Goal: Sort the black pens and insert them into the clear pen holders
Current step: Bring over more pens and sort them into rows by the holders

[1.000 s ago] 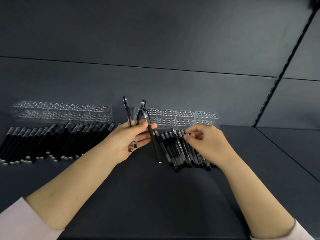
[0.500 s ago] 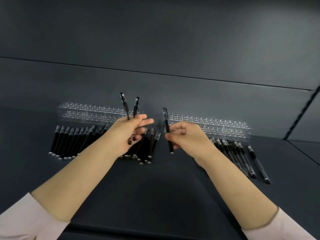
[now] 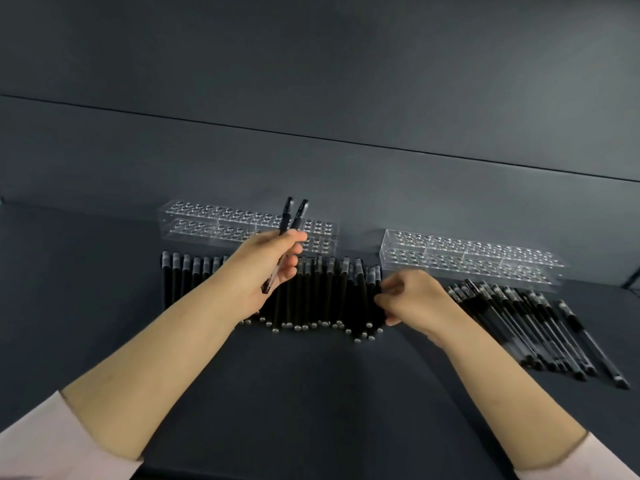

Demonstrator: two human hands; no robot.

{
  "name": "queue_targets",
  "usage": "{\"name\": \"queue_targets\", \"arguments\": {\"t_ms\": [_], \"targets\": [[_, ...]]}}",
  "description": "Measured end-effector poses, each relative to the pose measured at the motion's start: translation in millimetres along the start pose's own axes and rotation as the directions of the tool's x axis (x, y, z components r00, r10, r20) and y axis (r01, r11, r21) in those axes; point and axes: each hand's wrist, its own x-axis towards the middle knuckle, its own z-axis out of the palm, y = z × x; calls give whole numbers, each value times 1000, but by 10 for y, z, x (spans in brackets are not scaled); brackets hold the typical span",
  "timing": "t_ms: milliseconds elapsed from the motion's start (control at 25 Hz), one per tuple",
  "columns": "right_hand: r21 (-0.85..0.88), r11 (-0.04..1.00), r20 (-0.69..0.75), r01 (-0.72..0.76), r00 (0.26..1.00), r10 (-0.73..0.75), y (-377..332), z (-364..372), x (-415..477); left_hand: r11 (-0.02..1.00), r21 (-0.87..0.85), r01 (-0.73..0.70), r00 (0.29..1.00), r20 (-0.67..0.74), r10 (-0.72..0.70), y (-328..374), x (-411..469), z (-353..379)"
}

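The left hand (image 3: 266, 271) grips two slim black pens (image 3: 292, 216) upright. The right hand (image 3: 412, 299) pinches the end pen (image 3: 378, 276) at the matte row's (image 3: 318, 292) 3 o'clock, with clear perforated holders (image 3: 467, 254) at 12 o'clock.

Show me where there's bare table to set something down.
Free: the broad strip of table on the near side of both pen rows, between the forearms; the patch left of the left pen row; a narrow gap between the left holder and right holder. Crowded: before the holders, where the left row, right pen row and right hand sit.
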Motion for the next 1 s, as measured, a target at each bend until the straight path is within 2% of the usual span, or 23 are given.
{"name": "queue_targets", "arguments": {"t_ms": [120, 240, 280, 360, 440, 520, 680, 800, 880, 1000], "targets": [[-39, 999, -70, 13, 997, -15, -14, 35, -10, 984, 162, -74, 997, -5, 76, 0, -13, -40], [-83, 988, -214, 134, 966, -149, -82, 60, -35, 979, 178, -97, 994, 62, 87, 19, -50, -64], [-35, 982, -243, 184, 952, -187, -134, 71, -48, 978, 188, -92, 993, 97, 74, 21, -68, -66], [191, 954, -235, 229, 955, -182, -256, 91, -50, 968, 238, -76, 986, 164, 37, 2, -114, -46], [430, 885, -141, 181, 981, -132, -382, 109, -54, 960, 271, -67, 978, 210, 9, -34, -152, -14], [547, 826, -50, 132, 991, -125, -457, 134, -51, 955, 289, -72, 971, 240, 1, -66, -177, 16], [734, 677, 40, 53, 992, -122, -505, 139, -31, 953, 289, -95, 962, 271, 13, -89, -216, 55], [831, 555, 8, 33, 997, -71, -475, 54, -3, 925, 364, -106, 977, 211, 29, -91, -198, 76], [838, 544, -26, 44, 999, -40, -402, -74, 12, 928, 366, -74, 985, 173, 10, -60, -209, 119], [811, 580, -82, 72, 997, -9, -203, -351, 30, 971, 230, -65, 983, 181, 23, -61, -207, 242]]}}
